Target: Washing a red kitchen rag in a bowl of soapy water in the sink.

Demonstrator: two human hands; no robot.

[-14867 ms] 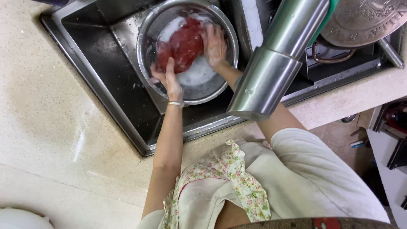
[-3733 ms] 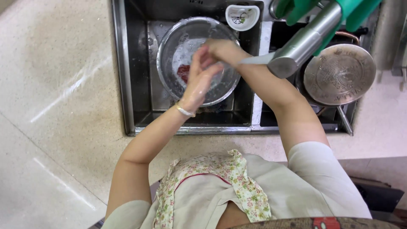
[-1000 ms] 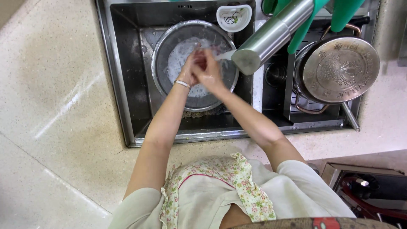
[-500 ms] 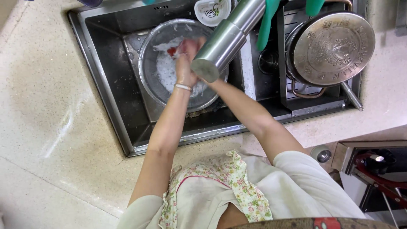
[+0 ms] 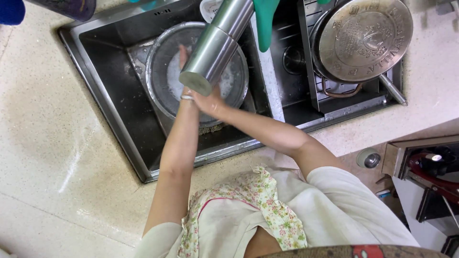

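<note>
A round steel bowl (image 5: 154, 91) with cloudy water stands in the left basin of a dark sink (image 5: 110, 91). Both my hands are over the bowl, close together under the steel tap spout (image 5: 215, 43), which hides most of them. My left hand (image 5: 183, 55) shows only its fingers past the spout, and a thin bracelet on its wrist. My right hand (image 5: 210, 102) lies against the left wrist, with its fingers hidden. Nothing held shows in either hand.
A large steel pot under an embossed lid (image 5: 366, 38) fills the right basin. A green glove (image 5: 264, 21) hangs over the divider. A pale speckled counter (image 5: 48, 167) surrounds the sink, with a dark bottle (image 5: 67, 7) at its top left.
The view has shifted, so the sink sits further right. My hands stay together over the bowl, now more hidden by the spout. The red piece seen earlier in the bowl no longer shows.
</note>
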